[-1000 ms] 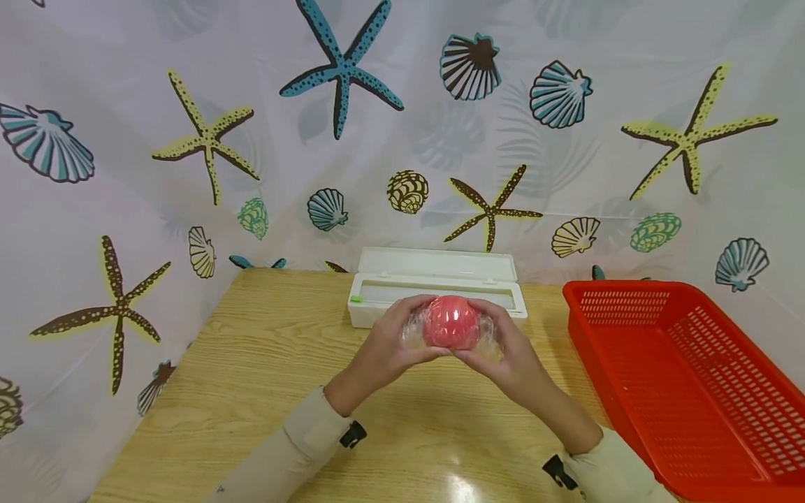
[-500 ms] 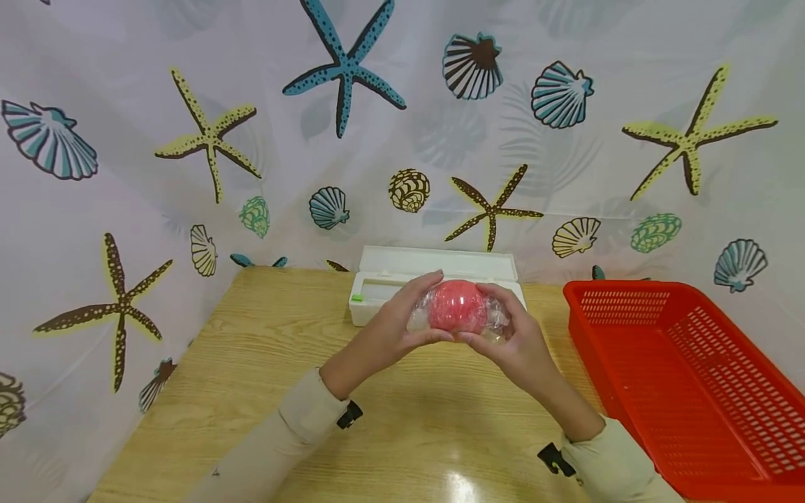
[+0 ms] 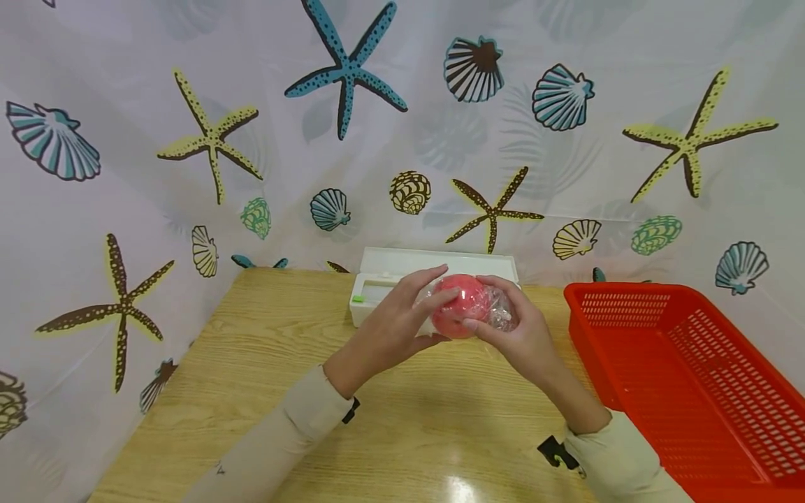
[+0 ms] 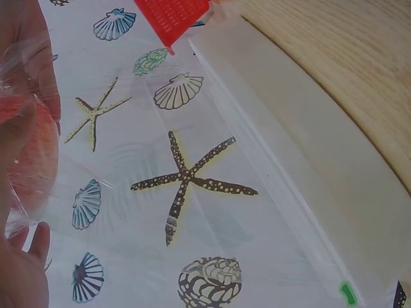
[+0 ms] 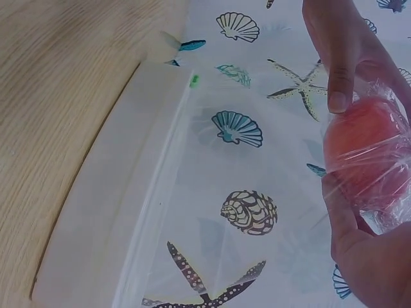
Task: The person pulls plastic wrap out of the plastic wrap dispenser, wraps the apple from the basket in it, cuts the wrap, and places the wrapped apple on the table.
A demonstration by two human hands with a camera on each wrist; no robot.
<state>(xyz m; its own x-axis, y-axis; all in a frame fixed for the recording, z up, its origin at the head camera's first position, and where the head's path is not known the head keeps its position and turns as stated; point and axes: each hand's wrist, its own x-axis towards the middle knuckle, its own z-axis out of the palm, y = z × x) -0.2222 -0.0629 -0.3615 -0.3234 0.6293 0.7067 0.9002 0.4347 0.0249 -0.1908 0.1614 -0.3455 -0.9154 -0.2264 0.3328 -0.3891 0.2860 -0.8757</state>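
A round pinkish-red thing (image 3: 473, 299) wrapped in shiny clear cling film is held up over the table between both hands. My left hand (image 3: 393, 318) grips its left side, one finger lying across its front and the thumb low down. At the right, my right hand (image 3: 527, 342) holds it with the thumb in front, and bunched film (image 3: 501, 311) sits by that palm. In the right wrist view, the film over the red thing (image 5: 363, 144) shows folds and creases. Only part of the red thing (image 4: 32, 160) shows in the left wrist view.
Behind the hands, a long white box with a raised lid (image 3: 434, 262) and a green slider (image 3: 358, 299) stands at the table's back edge. A red plastic basket (image 3: 594, 363) is at the right. A patterned cloth (image 3: 377, 154) hangs behind the wooden table (image 3: 283, 307).
Both hands have raised the wrapped thing slightly and shifted it a little to the right. A left finger has come across its front, and the right thumb now lies on its front.
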